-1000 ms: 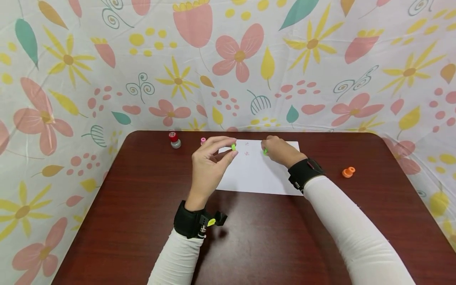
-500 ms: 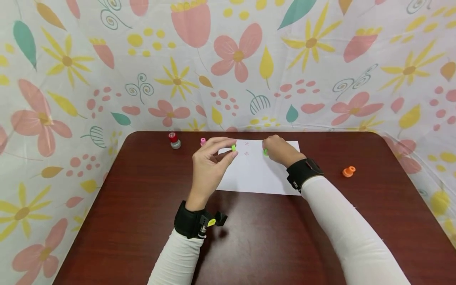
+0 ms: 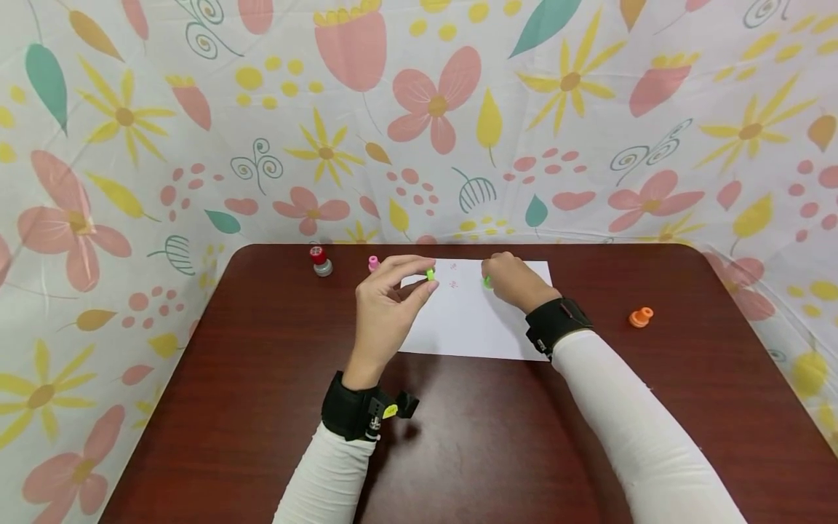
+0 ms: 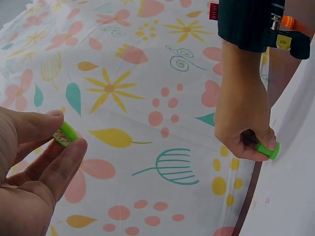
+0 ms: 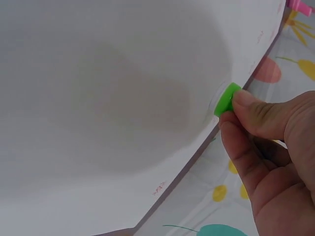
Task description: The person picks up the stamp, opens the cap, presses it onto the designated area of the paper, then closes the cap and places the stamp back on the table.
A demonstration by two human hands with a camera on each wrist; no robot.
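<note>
Between thumb and fingers, my left hand [image 3: 386, 302] pinches a small green stamp cap [image 4: 65, 134] with a printed picture on its end, held up left of the paper's middle. My right hand [image 3: 516, 280] grips a green toy stamp [image 5: 227, 100] by its handle, its wide face down at the white paper [image 3: 471, 327] near the far edge. Curled fingers cover most of the handle. Small reddish stamp prints [image 3: 454, 284] show on the paper to the left of the right hand.
A red-topped stamp [image 3: 320, 260] with a clear-grey base stands at the back left. Partly behind the left hand is a pink stamp [image 3: 373, 263]. An orange stamp [image 3: 641, 316] lies to the right on the brown table [image 3: 262, 407]. A flowered cloth [image 3: 419, 131] hangs behind.
The head view has shifted very slightly. Both hands keep their hold and stay almost in the same place, the right one at the paper.
</note>
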